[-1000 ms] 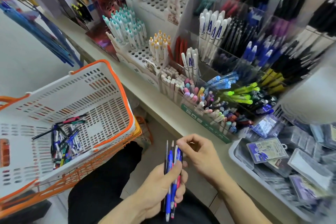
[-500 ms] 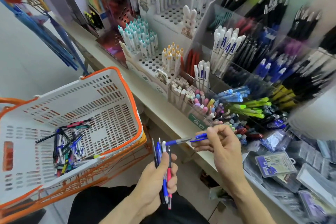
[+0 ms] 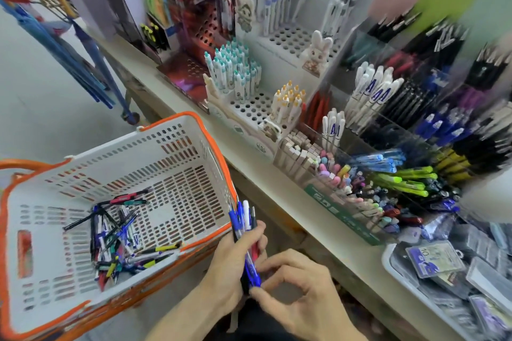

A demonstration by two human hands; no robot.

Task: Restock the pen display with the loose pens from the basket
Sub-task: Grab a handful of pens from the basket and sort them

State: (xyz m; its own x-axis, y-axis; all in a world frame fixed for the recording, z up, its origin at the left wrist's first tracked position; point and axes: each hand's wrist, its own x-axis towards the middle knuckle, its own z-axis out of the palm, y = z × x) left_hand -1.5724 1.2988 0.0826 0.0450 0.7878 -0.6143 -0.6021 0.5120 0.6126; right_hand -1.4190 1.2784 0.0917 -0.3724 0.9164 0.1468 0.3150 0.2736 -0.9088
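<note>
Gripping a small bunch of pens (image 3: 245,232) upright, the left hand (image 3: 230,268) has its fingers curled round the barrels, clips pointing up beside the basket (image 3: 210,158). The right hand (image 3: 299,282) pinches the lower end of a blue pen (image 3: 251,271) in that bunch between thumb and forefinger, as if working it free. To do this well, I would say, draw one pen straight out along its length while the left hand loosens just enough that the others do not slip, then match its colour to a slot before reaching up. More loose pens (image 3: 116,241) lie heaped on the basket floor, left of the hands. The display (image 3: 388,180) stands on the shelf (image 3: 266,191) to the right, well apart from both hands. Half a second ago the right hand held a blue pen out toward the display; now it is back at the bunch, low by the lap.
</note>
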